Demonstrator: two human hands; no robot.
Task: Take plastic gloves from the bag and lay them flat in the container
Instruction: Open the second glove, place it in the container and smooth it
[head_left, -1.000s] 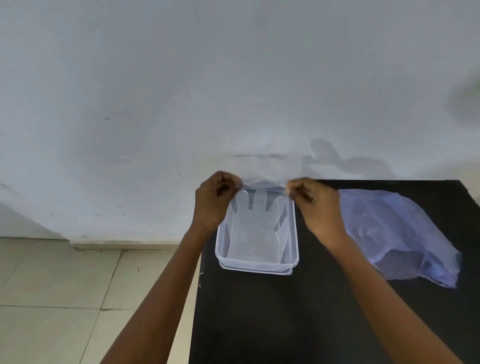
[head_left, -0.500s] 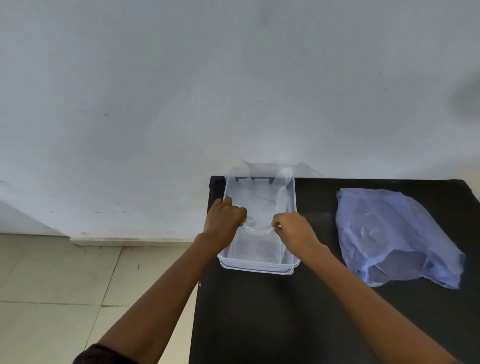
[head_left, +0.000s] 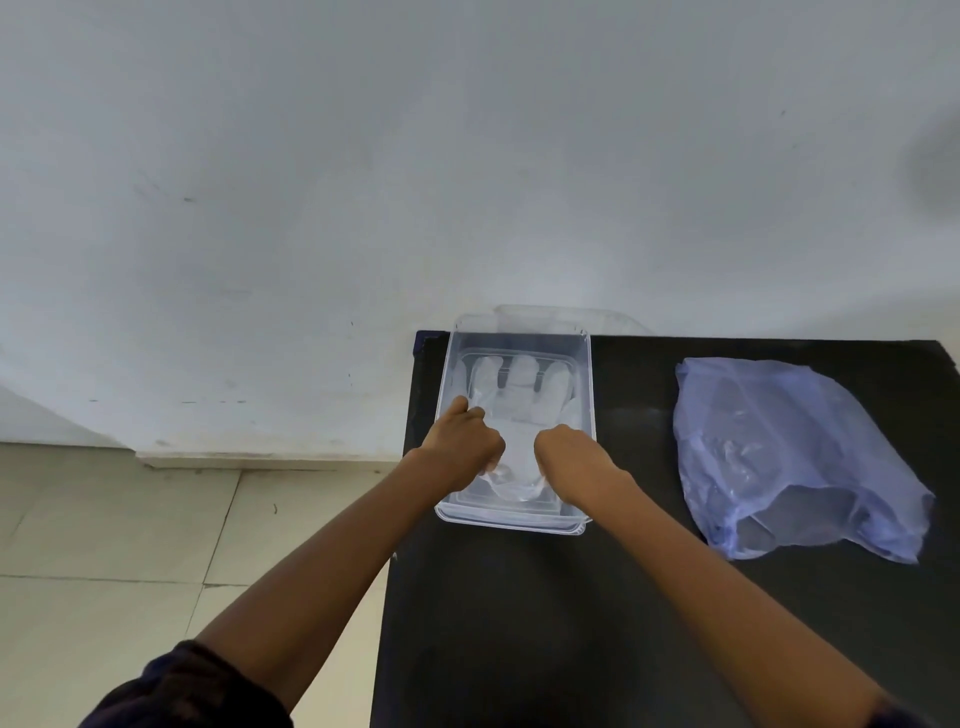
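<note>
A clear plastic container stands at the far left corner of a black table. Inside it lies a transparent plastic glove, fingers spread and pointing away from me. My left hand and my right hand are both down inside the container at the glove's cuff end, fingers curled and pinching the thin plastic. To the right lies a crumpled bluish plastic bag, with more clear plastic showing faintly through it.
The table stands against a white wall. A clear lid leans behind the container against the wall. Left of the table lies a tiled floor; the table's left edge runs close by the container.
My hands have come down from above the container's far rim into it, drawing the glove down with them. The glove now lies spread along the container's bottom.
</note>
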